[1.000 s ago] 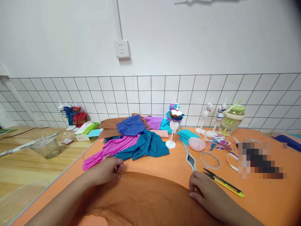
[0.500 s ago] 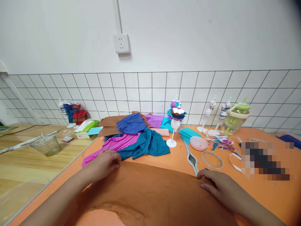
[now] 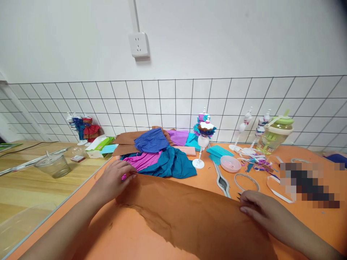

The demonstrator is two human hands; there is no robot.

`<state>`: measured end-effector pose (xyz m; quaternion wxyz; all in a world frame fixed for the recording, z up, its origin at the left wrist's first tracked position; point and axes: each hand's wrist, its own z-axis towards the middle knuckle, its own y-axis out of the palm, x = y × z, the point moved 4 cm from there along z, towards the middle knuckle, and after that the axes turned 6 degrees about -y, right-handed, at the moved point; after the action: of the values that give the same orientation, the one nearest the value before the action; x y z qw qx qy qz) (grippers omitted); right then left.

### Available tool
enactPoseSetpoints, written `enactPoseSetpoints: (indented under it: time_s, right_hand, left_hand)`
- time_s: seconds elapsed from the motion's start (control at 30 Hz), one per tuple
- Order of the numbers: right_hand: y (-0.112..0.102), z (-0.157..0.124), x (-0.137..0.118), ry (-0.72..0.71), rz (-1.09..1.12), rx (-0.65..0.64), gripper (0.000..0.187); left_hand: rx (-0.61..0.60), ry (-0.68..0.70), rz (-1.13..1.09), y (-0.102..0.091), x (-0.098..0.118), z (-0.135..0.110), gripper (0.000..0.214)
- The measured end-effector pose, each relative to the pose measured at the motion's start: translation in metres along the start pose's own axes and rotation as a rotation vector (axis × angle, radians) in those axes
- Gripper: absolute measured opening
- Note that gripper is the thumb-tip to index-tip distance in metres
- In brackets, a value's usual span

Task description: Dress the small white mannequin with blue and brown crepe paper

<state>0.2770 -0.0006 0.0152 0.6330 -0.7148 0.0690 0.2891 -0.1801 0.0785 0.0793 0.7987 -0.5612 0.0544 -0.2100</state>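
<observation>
The left hand [image 3: 115, 180] pinches the upper left corner of a thin brown sheet [image 3: 179, 213] between thumb and curled fingers; the right hand [image 3: 257, 207] grips the same upper edge further along. The sheet stretches between them above the orange tabletop [image 3: 114, 238], its surface matt and softly creased, the upper edge fairly straight, the lower one ragged and curving. Whether it is paper or cloth, I cannot tell.

Just beyond the left hand, a pile holds a crinkled teal piece [image 3: 176, 166], a gathered magenta piece [image 3: 143, 160] and a finely pleated blue piece [image 3: 151, 141]. Right of the pile stands a slim white stand [image 3: 200, 153] with a round foot and ruffled trim on top. Past it sit a shallow translucent pink bowl [image 3: 230, 164] and a thin, round ring [image 3: 236, 180].

The brown sheet's near end runs out of view at the bottom. Most fingertips are hidden by the hands themselves. A dark pointed tip [image 3: 239, 195] pokes out beside the right hand, the rest covered. At far right, a pixelated patch masks whatever lies there.
</observation>
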Motion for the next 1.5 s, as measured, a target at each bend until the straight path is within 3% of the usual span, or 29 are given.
enactPoseSetpoints:
  time_s: [0.1,0.23,0.4,0.53,0.7,0.9,0.97,1.03,1.2,1.3,1.43,1.5]
  right_hand:
    - [-0.005,-0.002,0.006,0.023,0.033,0.014,0.022]
    - [-0.007,-0.005,0.017,0.045,0.098,0.055,0.026]
    - [-0.004,-0.007,0.020,0.037,0.133,-0.007,0.029]
    - [0.001,-0.011,0.020,0.059,0.127,-0.093,0.024]
    - [0.006,-0.008,0.011,0.054,0.006,-0.139,0.018]
    - [0.012,0.006,-0.018,-0.003,0.042,0.013,0.020]
    - [0.020,0.009,-0.028,-0.009,0.043,0.032,0.019]
    - [0.027,0.011,-0.036,-0.024,0.025,0.040,0.019]
    - [0.034,0.013,-0.039,-0.016,-0.079,0.061,0.019]
    - [0.032,0.013,-0.034,0.041,-0.139,0.108,0.019]
    - [0.036,0.014,-0.033,0.120,-0.191,0.128,0.020]
    - [0.041,0.014,-0.035,0.130,-0.188,0.129,0.020]
  left_hand:
    - [-0.124,-0.156,-0.304,0.004,-0.007,0.000,0.025]
    - [-0.276,-0.317,-0.614,0.008,0.000,-0.001,0.033]
    - [-0.401,-0.405,-0.602,0.011,0.003,-0.004,0.035]
    - [-0.478,-0.379,-0.401,0.023,-0.004,-0.007,0.033]
    - [-0.294,-0.355,-0.094,0.025,-0.004,-0.002,0.029]
    - [0.194,-0.322,0.279,-0.011,-0.002,0.001,0.033]
    - [0.296,-0.334,0.360,-0.018,-0.007,-0.001,0.036]
    - [0.313,-0.355,0.385,-0.018,-0.011,-0.002,0.038]
    - [0.197,-0.448,0.261,-0.007,-0.023,0.001,0.041]
    - [0.236,-0.403,0.230,-0.004,-0.020,0.002,0.034]
    - [0.375,-0.296,0.263,0.002,0.011,-0.008,0.029]
    - [0.205,-0.054,0.135,0.018,0.048,-0.017,0.026]
